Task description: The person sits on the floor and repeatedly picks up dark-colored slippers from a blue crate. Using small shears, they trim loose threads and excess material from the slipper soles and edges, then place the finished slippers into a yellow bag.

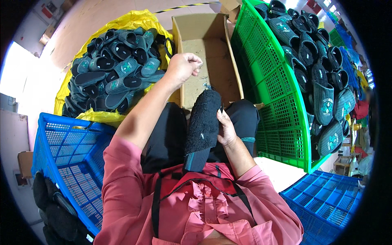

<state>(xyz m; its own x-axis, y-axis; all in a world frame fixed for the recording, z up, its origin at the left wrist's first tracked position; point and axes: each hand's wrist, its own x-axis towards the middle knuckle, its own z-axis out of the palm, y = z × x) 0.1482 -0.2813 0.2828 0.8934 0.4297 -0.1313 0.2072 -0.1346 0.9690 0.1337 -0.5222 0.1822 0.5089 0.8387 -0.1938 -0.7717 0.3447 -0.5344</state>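
A black slipper (pixel 203 118) with a fluffy insole rests upright over my lap, its dark grey ribbed upper end toward my body. My right hand (pixel 226 130) grips it along its right edge, thumb on the fluffy side. A small pale fleck shows on the pile. My left hand (pixel 184 68) is raised above the near part of an open cardboard box (pixel 192 87), away from the slipper. Its fingers are pinched together; what they hold, if anything, is too small to make out. Bits of dark fluff lie on the box bottom.
At left, a yellow sack (pixel 63 92) is heaped with dark slippers (pixel 122 69); a blue crate (pixel 53 134) stands nearer me. A tilted green crate (pixel 277 94) full of slippers (pixel 322 102) rises at right. Another blue crate (pixel 326 196) sits at lower right, and black slippers (pixel 59 212) at lower left.
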